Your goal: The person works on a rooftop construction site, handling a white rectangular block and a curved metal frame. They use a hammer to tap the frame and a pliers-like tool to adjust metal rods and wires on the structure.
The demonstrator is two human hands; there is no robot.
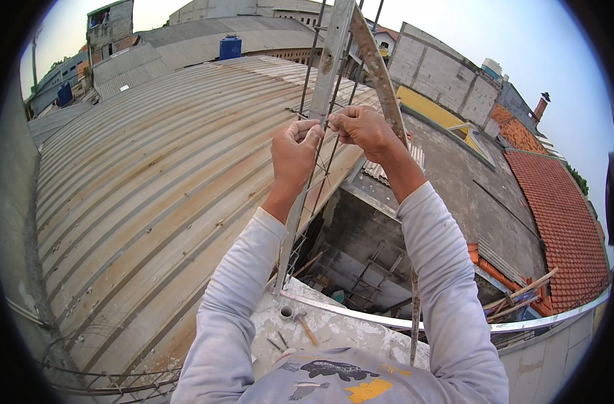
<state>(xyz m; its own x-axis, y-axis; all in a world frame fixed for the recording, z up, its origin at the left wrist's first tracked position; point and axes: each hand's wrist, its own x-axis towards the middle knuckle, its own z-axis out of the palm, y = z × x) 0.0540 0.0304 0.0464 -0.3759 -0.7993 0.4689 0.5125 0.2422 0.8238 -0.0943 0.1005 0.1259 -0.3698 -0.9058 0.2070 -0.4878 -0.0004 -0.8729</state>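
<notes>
In front of me my left hand (295, 153) is closed in a pinch, just left of an upright pale grey bar (328, 64). My right hand (366, 132), also pinched, is raised on the bar's right side. The fingertips of both hands nearly meet in front of the bar and the thin steel rods of a rebar cage (327, 168) beside it. Whatever lies between the fingers is too small to make out. Close to my right hand, a rough, stained slanting strut (377, 64) leans against the upright bar near the top.
On the concrete ledge (344, 337) below lie a hammer (308, 328) and a short pipe end (286, 312). Corrugated metal roofing (159, 188) spreads to the left. A deep opening (367, 249) drops away beyond the ledge. Bent rebar (112, 384) sits at lower left.
</notes>
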